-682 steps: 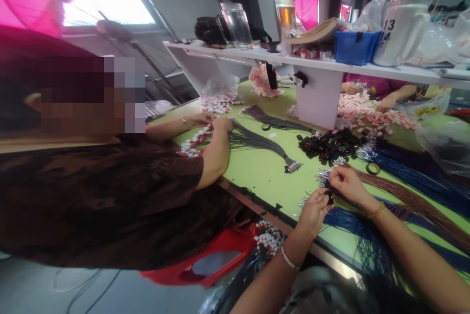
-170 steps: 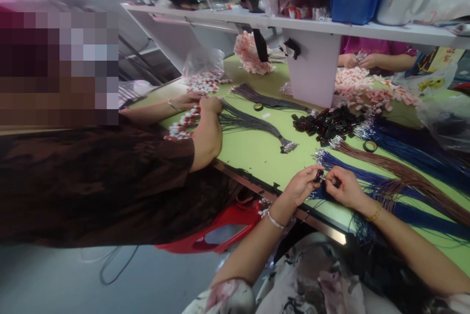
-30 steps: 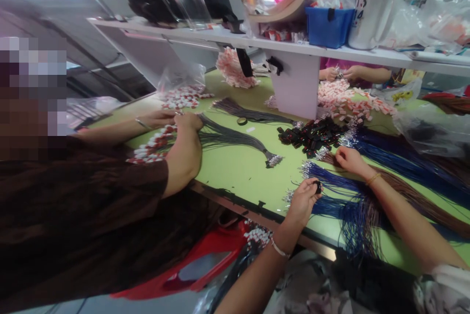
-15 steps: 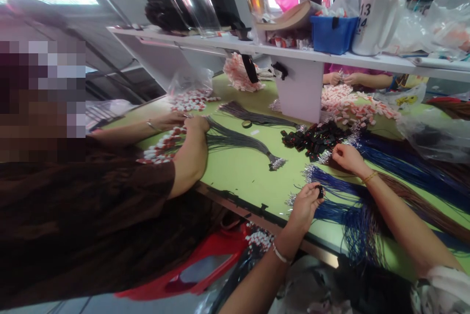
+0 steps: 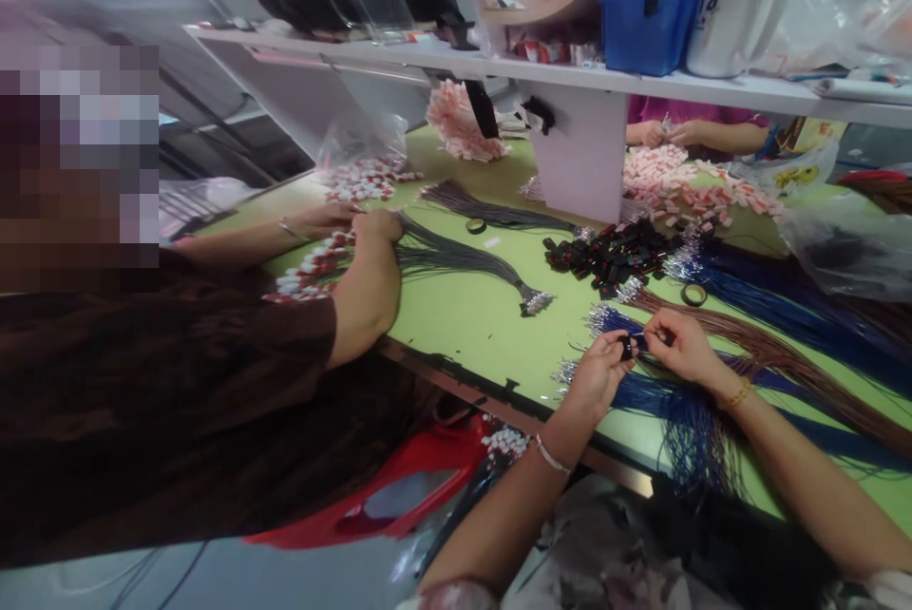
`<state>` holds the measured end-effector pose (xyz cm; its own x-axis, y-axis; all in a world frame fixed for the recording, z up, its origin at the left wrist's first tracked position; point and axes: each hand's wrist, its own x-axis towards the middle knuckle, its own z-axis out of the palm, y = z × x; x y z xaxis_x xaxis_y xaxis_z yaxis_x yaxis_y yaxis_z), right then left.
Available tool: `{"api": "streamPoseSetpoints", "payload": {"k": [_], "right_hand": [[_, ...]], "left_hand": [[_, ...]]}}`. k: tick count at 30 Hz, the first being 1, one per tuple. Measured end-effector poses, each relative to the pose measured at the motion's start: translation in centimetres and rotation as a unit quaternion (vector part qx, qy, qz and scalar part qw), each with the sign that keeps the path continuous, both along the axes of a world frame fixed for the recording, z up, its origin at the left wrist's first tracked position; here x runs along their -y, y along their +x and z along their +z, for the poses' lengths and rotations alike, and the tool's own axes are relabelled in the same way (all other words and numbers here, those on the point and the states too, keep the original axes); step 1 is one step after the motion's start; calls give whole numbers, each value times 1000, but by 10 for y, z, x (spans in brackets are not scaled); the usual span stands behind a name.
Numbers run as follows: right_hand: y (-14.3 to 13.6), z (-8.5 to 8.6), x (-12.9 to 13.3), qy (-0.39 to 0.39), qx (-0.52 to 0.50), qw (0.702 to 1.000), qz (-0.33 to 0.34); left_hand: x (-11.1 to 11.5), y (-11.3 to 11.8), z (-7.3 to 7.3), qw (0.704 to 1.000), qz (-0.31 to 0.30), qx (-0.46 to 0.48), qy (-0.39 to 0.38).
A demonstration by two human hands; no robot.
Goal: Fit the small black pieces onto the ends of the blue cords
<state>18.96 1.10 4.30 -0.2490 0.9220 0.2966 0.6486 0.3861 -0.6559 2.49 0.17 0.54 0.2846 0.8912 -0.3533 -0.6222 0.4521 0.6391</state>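
My left hand (image 5: 599,371) pinches a small black connector housing (image 5: 628,348) between thumb and fingers. Close beside it, my right hand (image 5: 680,349) is closed on a thin wire whose end points at the housing; whether the tip is inside it I cannot tell. Under and around both hands lie bundles of blue wires (image 5: 641,393) with silvery terminal ends. A bundle of brown wires (image 5: 741,334) runs behind my right hand. Beyond my hands sits a pile of black connector housings (image 5: 605,257).
To the left, a co-worker's arm (image 5: 370,282) reaches over grey wires (image 5: 463,263) and red-and-white connectors (image 5: 313,270). A shelf (image 5: 442,59) holding a blue bin (image 5: 647,30) crosses the back. Tape rolls (image 5: 693,294) and pink-white connectors (image 5: 684,182) lie on the table. Another person's hands show behind.
My right hand has come from beside the black pile toward my left hand, now with a wire in its fingers. My left hand still holds the black housing.
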Motion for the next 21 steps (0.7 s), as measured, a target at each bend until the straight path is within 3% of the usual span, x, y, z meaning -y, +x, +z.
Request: {"api": "streamPoseSetpoints", "payload": {"k": [10, 16, 21], "right_hand": [[-6, -9, 8, -2, 42, 999, -6], [-8, -8, 8, 9, 87, 996, -25], [-10, -11, 9, 19, 97, 995, -2]], "left_hand": [[-1, 0, -10, 1000, -5, -4, 12], [1, 0, -8, 1000, -3, -11, 22], [5, 2, -2, 999, 3, -45, 22]]}}
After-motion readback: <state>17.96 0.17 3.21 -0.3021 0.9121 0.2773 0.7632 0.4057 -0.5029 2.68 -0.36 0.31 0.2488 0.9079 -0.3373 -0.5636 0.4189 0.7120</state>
